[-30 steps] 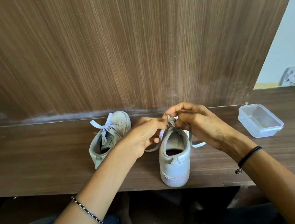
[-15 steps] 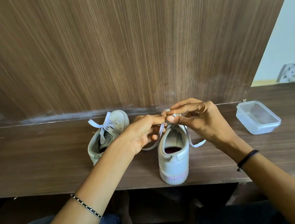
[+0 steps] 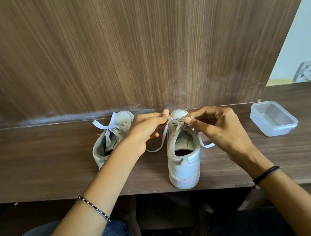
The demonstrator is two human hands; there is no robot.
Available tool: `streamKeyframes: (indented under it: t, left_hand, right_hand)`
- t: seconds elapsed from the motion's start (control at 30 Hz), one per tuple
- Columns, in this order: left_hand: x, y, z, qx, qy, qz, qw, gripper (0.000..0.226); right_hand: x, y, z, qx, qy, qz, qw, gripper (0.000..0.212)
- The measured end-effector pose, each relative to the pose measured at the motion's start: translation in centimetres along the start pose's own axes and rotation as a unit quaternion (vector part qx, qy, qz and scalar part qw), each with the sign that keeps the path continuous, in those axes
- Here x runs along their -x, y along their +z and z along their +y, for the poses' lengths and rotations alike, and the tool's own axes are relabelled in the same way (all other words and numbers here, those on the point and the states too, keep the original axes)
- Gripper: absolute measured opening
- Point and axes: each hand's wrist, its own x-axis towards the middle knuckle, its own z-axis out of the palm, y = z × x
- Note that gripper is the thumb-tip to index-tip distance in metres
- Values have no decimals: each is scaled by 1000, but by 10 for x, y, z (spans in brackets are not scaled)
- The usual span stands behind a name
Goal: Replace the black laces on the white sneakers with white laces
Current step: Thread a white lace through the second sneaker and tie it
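White flat lace (image 3: 163, 138) now stretches between the hands. The left hand (image 3: 146, 132) and right hand (image 3: 216, 128), fingertips meeting a moment ago, have drawn apart. Each pinches a strand over the white leather sneaker (image 3: 185, 165) between them, probably cinching the first knot. Beyond the left hand, the second white sneaker (image 3: 124, 117) is already bowed.

white sneakers (image 3: 183, 159), white laces (image 3: 104, 127), brown wood-grain table (image 3: 38, 161), clear container (image 3: 273, 118)
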Motion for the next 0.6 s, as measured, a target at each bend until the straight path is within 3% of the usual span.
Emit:
streamKeyframes:
  t: [0.37, 0.6]
  left_hand:
    - [5, 10, -6, -41, 125, -47, 990, 36]
    - [6, 10, -11, -118, 188, -25, 975, 48]
  right_hand:
    - [0, -8, -17, 18, 70, -4, 997, 12]
    - [-1, -9, -27, 152, -1, -33, 988, 17]
